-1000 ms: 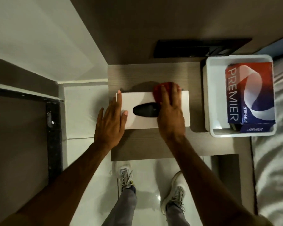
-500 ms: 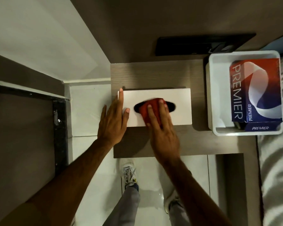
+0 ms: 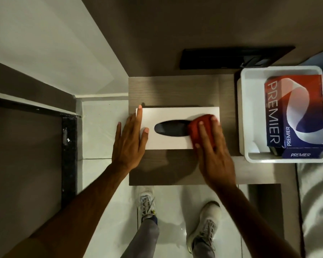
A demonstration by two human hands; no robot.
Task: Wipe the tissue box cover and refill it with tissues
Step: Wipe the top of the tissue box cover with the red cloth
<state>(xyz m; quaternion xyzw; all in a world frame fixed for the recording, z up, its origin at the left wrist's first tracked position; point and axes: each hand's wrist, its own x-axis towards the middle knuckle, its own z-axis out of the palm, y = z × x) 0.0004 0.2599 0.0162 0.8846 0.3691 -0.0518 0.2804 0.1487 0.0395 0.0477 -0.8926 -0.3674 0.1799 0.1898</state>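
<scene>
A white tissue box cover (image 3: 175, 114) with a dark oval slot lies on a small wooden table (image 3: 175, 90). My left hand (image 3: 130, 142) rests flat against the cover's left end, fingers spread, thumb on its top. My right hand (image 3: 213, 148) presses a red cloth (image 3: 196, 129) onto the cover's right end, just beside the slot. A red, white and blue PREMIER tissue pack (image 3: 295, 112) stands in a white bin (image 3: 242, 112) to the right.
A dark flat object (image 3: 222, 58) lies at the table's back edge against the wall. White bedding (image 3: 317, 202) fills the right side. My two white shoes (image 3: 147, 203) stand on the glossy tiled floor below the table. A dark door frame runs along the left.
My right hand slid the red cloth from the far right of the cover to its middle over the slot, then back to the right end. My left hand stayed at the left end.
</scene>
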